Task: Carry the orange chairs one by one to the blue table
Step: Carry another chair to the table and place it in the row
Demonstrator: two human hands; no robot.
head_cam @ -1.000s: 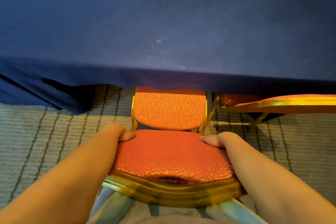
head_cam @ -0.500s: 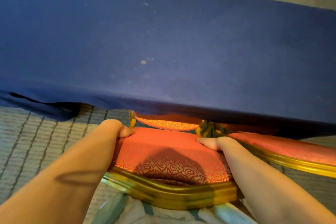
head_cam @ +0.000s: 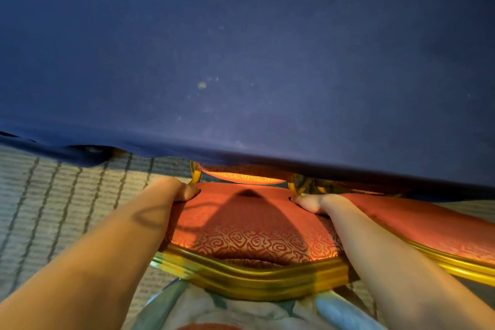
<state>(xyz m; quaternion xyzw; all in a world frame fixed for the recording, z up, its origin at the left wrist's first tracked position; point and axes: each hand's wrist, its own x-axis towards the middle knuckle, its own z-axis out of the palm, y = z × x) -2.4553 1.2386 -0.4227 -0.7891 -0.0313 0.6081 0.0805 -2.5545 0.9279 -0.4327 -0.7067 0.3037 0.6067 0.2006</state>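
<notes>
Your left hand (head_cam: 176, 190) grips the left edge of the orange chair (head_cam: 249, 228) at its padded backrest, thumb pressed on the red patterned fabric and the fingers wrapped round the side, out of sight. Your right hand (head_cam: 316, 202) grips the right edge in the same way, thumb lying across the pad and pointing inward. Both forearms reach forward from the bottom corners of the view.

The backrest is closest to you, and its gold frame (head_cam: 254, 278) runs along the near edge. A shadow falls across the middle of the pad. Beyond your hands, the chair's seat (head_cam: 241, 175) shows as a thin bright orange strip, most of it tucked under the edge of the blue table (head_cam: 241, 61). The table's dark blue cloth fills the upper half of the view and hangs down over its near side.

Just beside your right arm is a second orange chair (head_cam: 428, 230), also gold-framed, with its far end under the cloth. Grey striped carpet (head_cam: 53, 195) covers the floor to the left. Pale patterned clothing (head_cam: 241, 311) shows at the bottom.
</notes>
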